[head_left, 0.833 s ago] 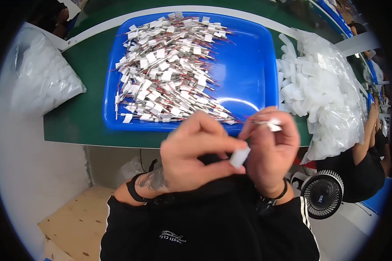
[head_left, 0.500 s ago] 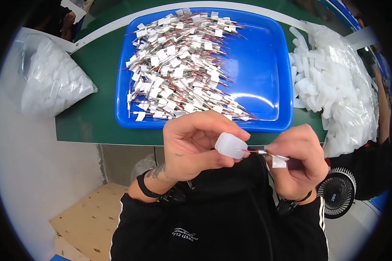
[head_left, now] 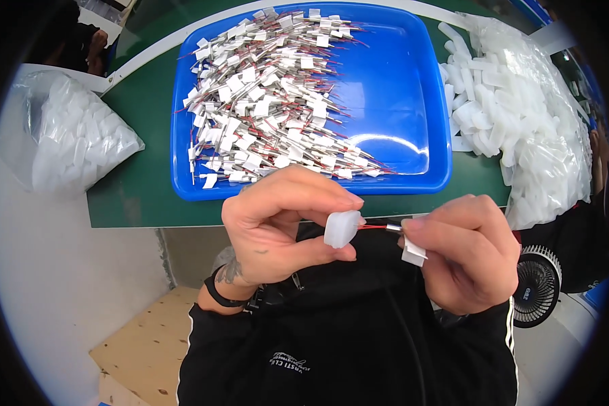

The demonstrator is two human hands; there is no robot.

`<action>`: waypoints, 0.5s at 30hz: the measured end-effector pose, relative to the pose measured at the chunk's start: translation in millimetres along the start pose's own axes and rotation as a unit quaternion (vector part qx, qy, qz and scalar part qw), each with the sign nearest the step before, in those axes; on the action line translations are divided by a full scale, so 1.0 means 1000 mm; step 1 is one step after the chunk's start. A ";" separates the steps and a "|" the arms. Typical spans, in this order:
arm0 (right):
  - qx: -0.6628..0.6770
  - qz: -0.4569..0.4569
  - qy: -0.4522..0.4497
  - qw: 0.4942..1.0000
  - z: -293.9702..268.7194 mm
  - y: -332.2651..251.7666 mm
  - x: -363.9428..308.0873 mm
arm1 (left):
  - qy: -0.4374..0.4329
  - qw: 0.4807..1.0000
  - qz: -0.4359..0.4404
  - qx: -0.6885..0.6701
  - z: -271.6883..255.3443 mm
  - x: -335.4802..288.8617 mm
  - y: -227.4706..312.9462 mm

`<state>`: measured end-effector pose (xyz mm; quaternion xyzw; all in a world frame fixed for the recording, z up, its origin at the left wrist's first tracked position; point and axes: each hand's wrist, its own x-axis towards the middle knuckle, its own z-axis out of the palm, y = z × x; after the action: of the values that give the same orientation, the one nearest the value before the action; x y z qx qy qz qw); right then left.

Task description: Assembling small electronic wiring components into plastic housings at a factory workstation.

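Pinched between the thumb and fingers of my left hand (head_left: pixel 267 227) is a small translucent white plastic piece (head_left: pixel 341 229). My right hand (head_left: pixel 472 252) grips a thin metal rod with red wires (head_left: pixel 394 229) by its silver end; most of the rod is hidden by the fingers. Its red leads stretch left to the edge of the white piece, and whether they enter it I cannot tell. A folded white label (head_left: pixel 413 253) hangs below my right fingertips. Both hands are above my lap, just in front of the table edge.
Beyond my hands stands a blue tray (head_left: pixel 386 81), its left part heaped with similar labelled wired rods (head_left: pixel 264 101). A clear bag of white pieces (head_left: pixel 81 135) lies at left, another open bag (head_left: pixel 521 122) at right. A black fan (head_left: pixel 536 287) is at lower right.
The white piece has turned and moved slightly left. My right hand holds the rod a little farther from it, with more red wire showing between. The whole view has shifted slightly.
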<state>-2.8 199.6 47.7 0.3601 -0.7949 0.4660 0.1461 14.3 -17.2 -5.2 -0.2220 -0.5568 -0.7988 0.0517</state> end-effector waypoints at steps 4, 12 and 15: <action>-0.012 -0.016 0.009 1.000 0.001 0.002 -0.001 | 0.002 1.000 -0.011 -0.003 0.001 0.001 -0.001; -0.015 -0.024 0.005 1.000 -0.003 0.002 -0.001 | -0.007 1.000 -0.004 -0.012 0.001 0.000 -0.003; -0.006 -0.028 -0.002 1.000 -0.002 0.002 -0.003 | -0.021 1.000 -0.019 -0.008 0.005 0.002 -0.002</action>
<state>-2.3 202.9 46.2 0.3821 -0.7878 0.4559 0.1600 13.5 -12.1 -4.8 -0.2284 -0.5554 -0.7993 0.0235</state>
